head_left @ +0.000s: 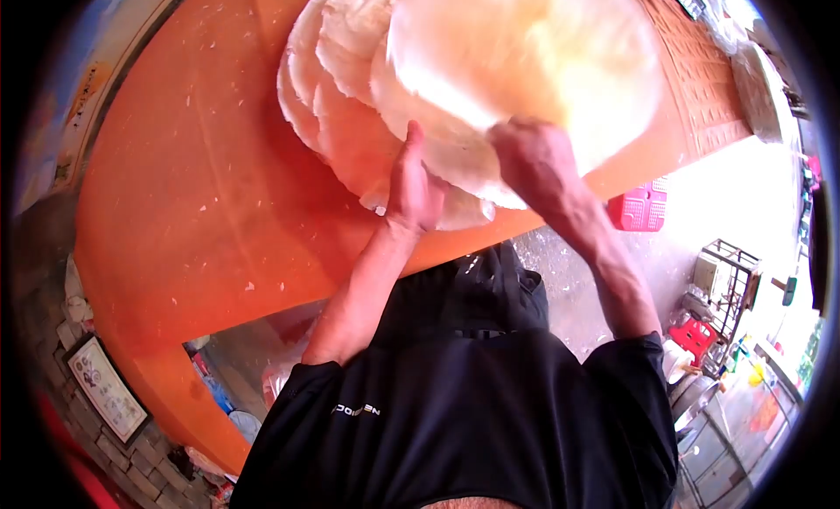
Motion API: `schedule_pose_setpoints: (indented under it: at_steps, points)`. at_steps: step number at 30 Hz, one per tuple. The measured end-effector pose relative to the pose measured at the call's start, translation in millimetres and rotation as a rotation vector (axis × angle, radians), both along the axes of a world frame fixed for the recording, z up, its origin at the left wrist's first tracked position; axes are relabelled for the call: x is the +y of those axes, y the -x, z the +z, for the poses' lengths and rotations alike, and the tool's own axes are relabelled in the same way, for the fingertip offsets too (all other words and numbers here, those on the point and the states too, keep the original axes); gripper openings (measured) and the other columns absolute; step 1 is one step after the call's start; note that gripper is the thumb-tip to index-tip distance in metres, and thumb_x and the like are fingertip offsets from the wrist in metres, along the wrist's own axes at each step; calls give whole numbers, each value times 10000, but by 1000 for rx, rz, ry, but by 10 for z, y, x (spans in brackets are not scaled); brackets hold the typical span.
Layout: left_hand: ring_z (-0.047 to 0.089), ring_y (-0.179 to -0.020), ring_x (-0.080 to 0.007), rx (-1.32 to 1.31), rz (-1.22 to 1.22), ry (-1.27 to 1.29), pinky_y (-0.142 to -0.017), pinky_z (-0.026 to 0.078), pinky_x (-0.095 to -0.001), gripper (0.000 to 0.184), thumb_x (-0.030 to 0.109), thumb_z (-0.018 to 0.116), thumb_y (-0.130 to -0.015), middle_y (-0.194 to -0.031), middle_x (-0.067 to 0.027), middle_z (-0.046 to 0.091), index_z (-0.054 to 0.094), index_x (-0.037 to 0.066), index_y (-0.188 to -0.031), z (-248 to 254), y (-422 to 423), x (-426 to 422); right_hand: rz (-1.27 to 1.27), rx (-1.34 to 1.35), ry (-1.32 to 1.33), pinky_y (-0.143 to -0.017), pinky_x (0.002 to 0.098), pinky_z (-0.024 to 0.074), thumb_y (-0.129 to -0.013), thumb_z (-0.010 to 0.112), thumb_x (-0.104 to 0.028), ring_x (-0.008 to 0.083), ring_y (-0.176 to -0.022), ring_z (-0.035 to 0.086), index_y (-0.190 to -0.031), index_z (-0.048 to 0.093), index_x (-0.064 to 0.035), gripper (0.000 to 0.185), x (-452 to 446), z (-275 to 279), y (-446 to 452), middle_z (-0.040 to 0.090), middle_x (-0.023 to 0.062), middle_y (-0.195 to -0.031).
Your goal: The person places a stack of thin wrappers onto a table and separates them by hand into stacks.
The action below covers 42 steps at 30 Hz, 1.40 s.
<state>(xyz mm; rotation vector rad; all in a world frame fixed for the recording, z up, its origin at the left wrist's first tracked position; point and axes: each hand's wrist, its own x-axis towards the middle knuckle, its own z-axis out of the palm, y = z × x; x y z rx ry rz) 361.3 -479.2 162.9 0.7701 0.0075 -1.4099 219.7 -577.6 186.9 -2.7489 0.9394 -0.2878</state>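
Several thin, pale round sheets (350,115) lie overlapped at the top middle of an orange table (192,159). A large pale sheet (525,63), blurred by motion, is above them on the right. My right hand (535,154) is closed on this sheet's near edge. My left hand (417,189) is at the near edge of the overlapped sheets, thumb up and apart from the fingers, with nothing seen in its grasp. Its fingers are partly hidden behind the palm.
A pink-red plastic stool (643,207) stands beyond the table's right edge. A metal rack (728,281) and a red item (694,336) are at the right. A framed picture (107,389) is at the lower left. White flakes dot the tabletop.
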Motion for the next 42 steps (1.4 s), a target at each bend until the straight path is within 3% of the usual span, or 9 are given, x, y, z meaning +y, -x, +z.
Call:
schedule_pose_setpoints:
  at_steps: [6, 11, 16, 21, 22, 25, 32, 36, 42]
  points:
    - [483, -1194, -211, -126, -87, 73, -1008, 396, -378, 574, 447, 474, -953, -1312, -65, 493, 375, 56, -1362, -84, -46, 75, 13, 89, -7, -607, 383, 498, -728, 561, -67, 284, -753, 601, -802, 632, -72, 103, 177, 179, -105, 598, 125, -755]
    - [581, -980, -176, -418, 87, -79, -858, 457, -306, 321, 207, 522, -925, -1057, -86, 612, 566, -32, -1136, -49, 34, -14, 94, -24, -50, -783, 439, 470, -794, 576, -114, 307, -960, 570, -994, 605, -71, 207, 388, -176, -58, 588, 130, -1021]
    - [605, -902, -175, -94, 90, -59, -762, 494, -311, 282, 188, 466, -923, -1023, -102, 628, 600, -25, -1052, -79, -99, -54, -1, -44, -7, -962, 494, 388, -781, 621, -165, 355, -1191, 464, -1213, 533, -91, 447, 478, 33, 15, 523, 176, -1238]
    - [622, -922, -299, -113, 15, -99, -841, 506, -436, 373, 338, 501, -949, -1004, -175, 609, 511, 23, -1148, -85, -365, -58, -124, 360, 170, -486, 341, 453, -879, 522, -145, 233, -549, 574, -865, 623, -104, 109, -518, 351, 197, 599, 47, -696]
    - [627, -916, -291, -209, 43, -178, -838, 512, -419, 360, 317, 511, -948, -984, -170, 605, 513, 14, -1141, -102, -425, -26, -242, 303, 116, -603, 354, 523, -921, 530, -203, 256, -670, 662, -963, 706, -91, 212, -701, 869, 128, 676, 151, -801]
    - [640, -868, -235, -487, 136, -265, -773, 531, -331, 222, 194, 528, -945, -915, -110, 586, 521, -5, -1042, -188, -567, 52, 6, -268, 234, -648, 306, 528, -921, 545, -220, 179, -724, 679, -1045, 690, -93, 229, -812, 1465, 155, 707, 108, -846]
    - [643, -707, -170, -448, 57, -243, -598, 502, -253, 186, 220, 573, -925, -875, -106, 631, 534, 39, -945, -216, -596, -123, -2, 340, 247, -591, 348, 545, -880, 459, -8, 197, -679, 668, -963, 667, -85, 236, -788, 511, -594, 692, 100, -882]
    - [599, -536, -134, -303, -45, -230, -397, 374, -207, 154, 208, 584, -900, -764, -56, 599, 527, 65, -900, -226, -632, -197, 87, -57, 92, -582, 390, 522, -803, 519, 0, 283, -660, 651, -852, 652, -76, 161, -778, -132, -467, 651, 135, -724]
    - [607, -525, -173, -172, -75, -165, -371, 302, -223, 173, 158, 495, -891, -842, -94, 607, 542, 29, -995, -302, -626, -249, 87, 135, 160, -604, 424, 504, -786, 505, -10, 311, -730, 625, -795, 605, -46, 107, -629, 114, -871, 633, 146, -759]
